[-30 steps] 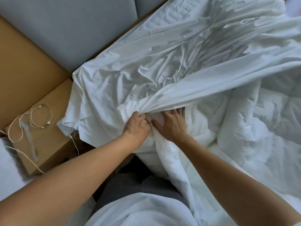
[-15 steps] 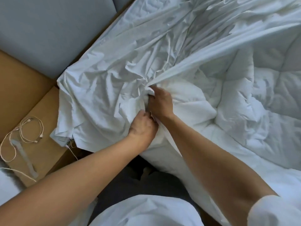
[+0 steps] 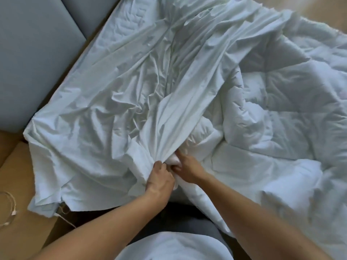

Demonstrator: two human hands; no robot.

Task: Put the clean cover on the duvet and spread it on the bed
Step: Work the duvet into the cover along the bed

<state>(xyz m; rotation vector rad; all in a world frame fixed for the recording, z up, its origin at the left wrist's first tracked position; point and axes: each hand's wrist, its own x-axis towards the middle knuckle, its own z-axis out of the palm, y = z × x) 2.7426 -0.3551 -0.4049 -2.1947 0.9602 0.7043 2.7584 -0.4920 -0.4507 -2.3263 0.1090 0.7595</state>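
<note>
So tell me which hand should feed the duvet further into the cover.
Probably right: the right hand grips a corner of the duvet, while the left hand is busy gripping the bunched cover.

The left hand grips a gathered edge of the thin white cover, which fans out beyond and to the left of the grip. Touching it on the right, the right hand pinches what seems to be a corner of the quilted duvet, which is heaped to the grip's right. A pale cable lies well to the left.
</note>
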